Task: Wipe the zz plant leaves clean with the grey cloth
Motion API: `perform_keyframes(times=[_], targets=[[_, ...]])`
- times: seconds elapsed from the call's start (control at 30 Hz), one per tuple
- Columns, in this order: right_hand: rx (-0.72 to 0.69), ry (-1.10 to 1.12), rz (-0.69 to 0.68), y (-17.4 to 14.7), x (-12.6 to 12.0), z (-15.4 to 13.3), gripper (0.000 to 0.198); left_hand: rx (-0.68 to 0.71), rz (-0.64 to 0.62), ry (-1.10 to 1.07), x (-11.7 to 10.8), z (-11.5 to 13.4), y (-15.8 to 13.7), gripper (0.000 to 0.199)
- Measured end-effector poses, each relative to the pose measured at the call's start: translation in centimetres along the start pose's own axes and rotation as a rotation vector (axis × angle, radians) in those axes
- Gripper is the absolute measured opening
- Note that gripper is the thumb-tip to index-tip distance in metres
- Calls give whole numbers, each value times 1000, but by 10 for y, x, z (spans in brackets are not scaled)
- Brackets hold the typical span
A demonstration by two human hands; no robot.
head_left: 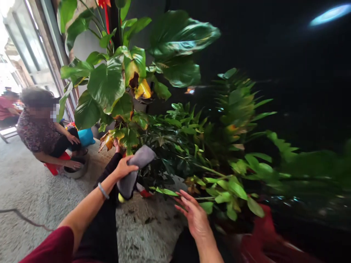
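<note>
My left hand [124, 168], with a grey bangle on the wrist, is closed around a folded grey cloth [141, 157]. The cloth is just below the lower leaves of a tall broad-leaved plant [106, 82], some of them yellow and brown. My right hand [194, 215] is open, fingers stretched to the left. Its fingertips are by the end of a narrow green leaf [167, 191]; I cannot tell whether they touch. Beside that hand, a low leafy stem [227, 191] spreads to the right.
At left a person [40, 124] sits low, one hand in a grey basin [75, 170]. Another person [8, 106] is farther back. Dense foliage [175, 135] fills the middle. A dark cable [24, 217] lies on the concrete floor [33, 193]. Something red [263, 226] is at lower right.
</note>
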State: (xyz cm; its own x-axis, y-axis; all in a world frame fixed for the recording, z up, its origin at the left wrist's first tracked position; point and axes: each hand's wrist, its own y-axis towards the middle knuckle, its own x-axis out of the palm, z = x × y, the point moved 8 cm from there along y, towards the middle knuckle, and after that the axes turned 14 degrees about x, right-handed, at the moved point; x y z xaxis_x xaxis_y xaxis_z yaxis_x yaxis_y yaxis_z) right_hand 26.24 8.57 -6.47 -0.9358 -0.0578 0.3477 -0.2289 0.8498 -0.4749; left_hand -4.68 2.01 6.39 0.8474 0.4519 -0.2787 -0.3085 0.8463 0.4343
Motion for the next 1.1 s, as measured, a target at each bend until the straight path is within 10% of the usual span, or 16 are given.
perform_keyframes(times=[0.17, 0.37, 0.47, 0.7, 0.93, 1.1], targets=[[-20, -16, -5, -3, -8, -4, 39, -105, -19, -132, -13, 6, -42, 52], [-31, 55, -17, -9, 1, -7, 35, 241, 281, 32, -14, 86, 47, 65], [-28, 51, -8, -7, 5, -5, 36, 263, 108, 63, 33, 75, 54, 66], [46, -46, 123, 11, -22, 13, 31, 171, -495, -53, 89, 49, -42, 63], [27, -40, 45, 2, -8, 6, 39, 409, -32, 33, 74, 129, 40, 68], [47, -122, 142, 12, -14, 15, 43, 245, -417, 373, 119, 75, 19, 64]])
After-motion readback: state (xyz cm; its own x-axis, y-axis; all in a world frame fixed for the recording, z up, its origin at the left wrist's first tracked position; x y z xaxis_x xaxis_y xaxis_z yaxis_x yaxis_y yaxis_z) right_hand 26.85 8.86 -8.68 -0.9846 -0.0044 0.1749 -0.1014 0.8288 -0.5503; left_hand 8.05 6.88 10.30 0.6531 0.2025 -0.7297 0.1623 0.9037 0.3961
